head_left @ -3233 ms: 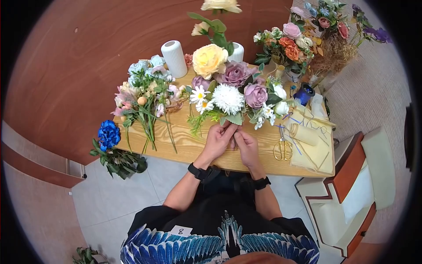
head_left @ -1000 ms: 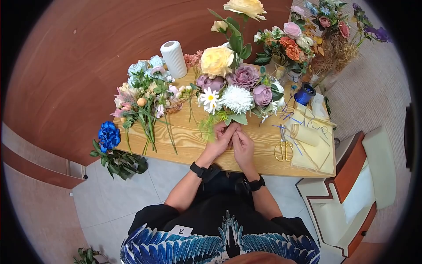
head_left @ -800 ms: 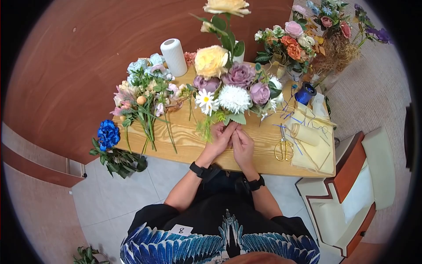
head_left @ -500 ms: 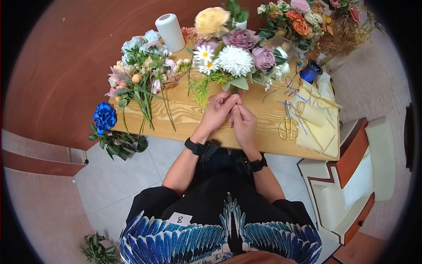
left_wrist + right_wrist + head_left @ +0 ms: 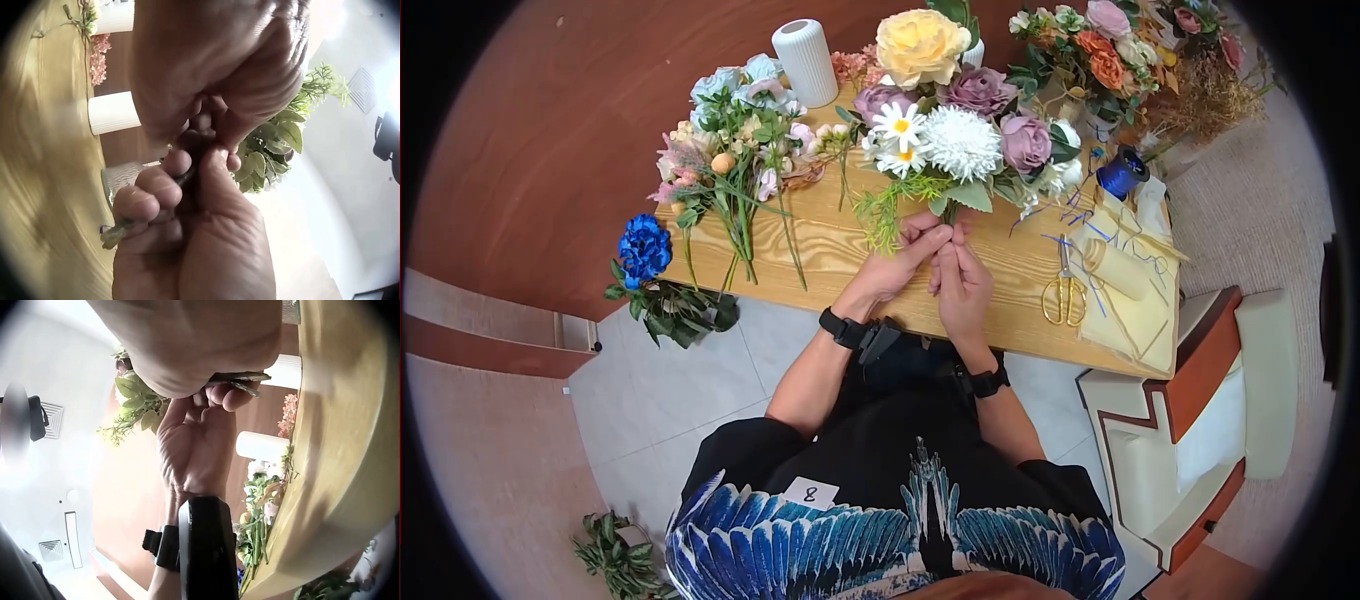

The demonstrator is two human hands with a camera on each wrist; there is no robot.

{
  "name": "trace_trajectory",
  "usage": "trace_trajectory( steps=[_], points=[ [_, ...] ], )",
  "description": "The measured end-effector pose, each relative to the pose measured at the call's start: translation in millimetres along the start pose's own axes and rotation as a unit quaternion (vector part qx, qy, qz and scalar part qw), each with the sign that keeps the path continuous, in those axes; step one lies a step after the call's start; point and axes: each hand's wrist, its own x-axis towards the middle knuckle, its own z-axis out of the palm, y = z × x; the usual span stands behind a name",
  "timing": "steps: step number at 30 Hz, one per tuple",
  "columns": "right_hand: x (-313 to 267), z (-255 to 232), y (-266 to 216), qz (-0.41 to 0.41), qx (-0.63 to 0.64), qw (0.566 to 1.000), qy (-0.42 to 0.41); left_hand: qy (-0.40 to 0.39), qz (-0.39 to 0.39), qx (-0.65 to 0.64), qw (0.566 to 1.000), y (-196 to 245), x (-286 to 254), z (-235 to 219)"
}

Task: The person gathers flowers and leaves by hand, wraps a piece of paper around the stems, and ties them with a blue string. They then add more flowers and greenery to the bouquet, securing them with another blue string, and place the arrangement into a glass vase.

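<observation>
A mixed bouquet (image 5: 962,143) of a yellow rose, mauve roses, daisies and a white pompom flower stands above both hands at the table's middle. The left hand (image 5: 895,268) grips its stems (image 5: 950,212) just under the leaves. Close beside it, the right hand (image 5: 963,290) has its thumb and fingertips together at the stems. In the left wrist view, the right hand (image 5: 194,237) curls round the lower stems, whose cut ends (image 5: 115,235) stick out past its fingers. The right wrist view shows stem ends (image 5: 244,381) by the left hand (image 5: 200,444); the exact contact is partly hidden.
Loose flowers (image 5: 735,165) lie on the table (image 5: 820,262) at left, near a white ribbed vase (image 5: 805,65). At right are gold scissors (image 5: 1064,300), blue ribbon spool (image 5: 1122,172) and cream wrapping roll (image 5: 1115,268). More arrangements (image 5: 1105,65) stand behind.
The head view has tilted and shifted, taking the top cream rose out of frame. Against the table, the bouquet has tipped and moved slightly; both hands stay together at its stems.
</observation>
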Motion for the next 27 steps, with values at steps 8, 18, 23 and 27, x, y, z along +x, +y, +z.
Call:
trace_trajectory(
  steps=[8, 18, 23, 27],
  points=[
    [3, -7, 5, -0.020, -0.014, 1.000, -0.014, 0.053, 0.021, -0.031, 0.998, 0, -2, 17],
    [4, -10, -7, 0.037, 0.050, 0.998, 0.005, 0.103, 0.055, -0.020, 0.993, -10, -4, 18],
    [2, -27, 2, 0.057, 0.034, 0.998, 0.018, 0.076, 0.078, 0.026, 0.994, 5, -21, 5],
    [2, -43, 15, 0.097, 0.033, 0.995, -0.019, 0.108, 0.046, 0.028, 0.993, 2, -38, 12]
  ],
)
